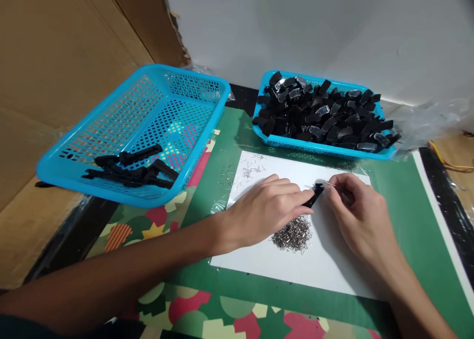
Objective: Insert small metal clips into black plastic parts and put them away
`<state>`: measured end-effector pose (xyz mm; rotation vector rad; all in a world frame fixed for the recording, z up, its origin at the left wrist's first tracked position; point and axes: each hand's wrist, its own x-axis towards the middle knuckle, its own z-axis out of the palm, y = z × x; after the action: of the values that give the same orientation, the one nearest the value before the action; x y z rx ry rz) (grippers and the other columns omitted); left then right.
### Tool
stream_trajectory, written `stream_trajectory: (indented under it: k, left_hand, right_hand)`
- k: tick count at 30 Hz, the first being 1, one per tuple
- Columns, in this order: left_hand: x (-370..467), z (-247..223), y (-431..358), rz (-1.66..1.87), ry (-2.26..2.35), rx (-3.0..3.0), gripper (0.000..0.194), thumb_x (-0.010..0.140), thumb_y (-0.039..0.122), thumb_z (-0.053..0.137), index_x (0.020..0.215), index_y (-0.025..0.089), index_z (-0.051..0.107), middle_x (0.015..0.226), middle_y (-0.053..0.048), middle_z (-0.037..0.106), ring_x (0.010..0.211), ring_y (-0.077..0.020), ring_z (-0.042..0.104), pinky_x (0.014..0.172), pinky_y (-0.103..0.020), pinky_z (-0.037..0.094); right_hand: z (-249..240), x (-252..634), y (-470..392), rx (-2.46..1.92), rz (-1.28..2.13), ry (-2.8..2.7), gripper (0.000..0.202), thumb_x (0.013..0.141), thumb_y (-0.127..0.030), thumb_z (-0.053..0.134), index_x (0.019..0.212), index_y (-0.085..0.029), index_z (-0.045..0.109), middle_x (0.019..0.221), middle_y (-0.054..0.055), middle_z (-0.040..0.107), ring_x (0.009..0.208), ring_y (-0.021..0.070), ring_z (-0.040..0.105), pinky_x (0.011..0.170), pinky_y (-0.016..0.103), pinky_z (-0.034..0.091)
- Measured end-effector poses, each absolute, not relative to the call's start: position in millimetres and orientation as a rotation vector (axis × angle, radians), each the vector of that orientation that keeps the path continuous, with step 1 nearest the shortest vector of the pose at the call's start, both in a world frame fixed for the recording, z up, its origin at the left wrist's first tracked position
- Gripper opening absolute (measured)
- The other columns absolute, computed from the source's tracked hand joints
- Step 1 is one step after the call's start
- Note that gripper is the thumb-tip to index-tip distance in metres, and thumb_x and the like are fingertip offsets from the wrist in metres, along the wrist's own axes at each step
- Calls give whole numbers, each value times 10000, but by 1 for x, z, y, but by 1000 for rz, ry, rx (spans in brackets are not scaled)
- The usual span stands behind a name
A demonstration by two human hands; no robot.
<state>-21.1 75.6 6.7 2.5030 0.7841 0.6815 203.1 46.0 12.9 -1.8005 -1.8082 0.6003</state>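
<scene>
My left hand (pixel 274 205) is closed on a small black part (pixel 315 195), whose far end sticks out past the fingertips. Close to its right, my right hand (pixel 357 208) pinches a thin metal tool (pixel 329 183), its tip at the end of the black part. Both hands are over a white sheet (pixel 326 270). Below my left hand lies a pile of small metal pieces (pixel 292 235), partly covered by that hand. Several thin bent wires (pixel 252 171) are scattered on the sheet's upper left.
A blue basket (pixel 202 156) at the left holds several black parts (pixel 133 171). Another blue basket (pixel 329 151) at the back is heaped with black pieces (pixel 326 111), some with clear parts. Clear plastic bags (pixel 429 124) lie at its right. A cardboard wall (pixel 66 57) stands left.
</scene>
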Motion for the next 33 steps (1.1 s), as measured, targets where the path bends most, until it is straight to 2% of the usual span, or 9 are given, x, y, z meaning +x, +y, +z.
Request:
stream_trajectory:
  k: [19, 26, 33]
  left_hand:
    - [-20, 0, 75, 762, 734, 2612, 232, 1060, 279, 635, 1191, 99, 701, 866, -45, 754, 821, -195, 683, 748, -334, 454]
    - [-21, 0, 74, 735, 740, 2634, 255, 1049, 280, 657, 1218, 94, 696, 871, -36, 752, 811, -190, 674, 747, -328, 444]
    - [-21, -1, 74, 731, 742, 2637, 269, 1057, 284, 646, 1251, 100, 683, 880, -45, 758, 824, -190, 688, 750, -317, 439]
  right_hand:
    - [20, 198, 45, -1802, 671, -1754, 227, 997, -406, 588, 874, -226, 648, 724, -11, 621, 627, 155, 500, 595, 306, 371]
    - [16, 200, 45, -1870, 618, -1778, 221, 982, -425, 586, 904, -233, 662, 784, 6, 690, 704, 187, 585, 660, 333, 417]
    - [12, 199, 43, -1897, 500, -1793, 190, 953, -413, 609, 920, -240, 680, 818, 22, 717, 724, 206, 597, 724, 364, 426]
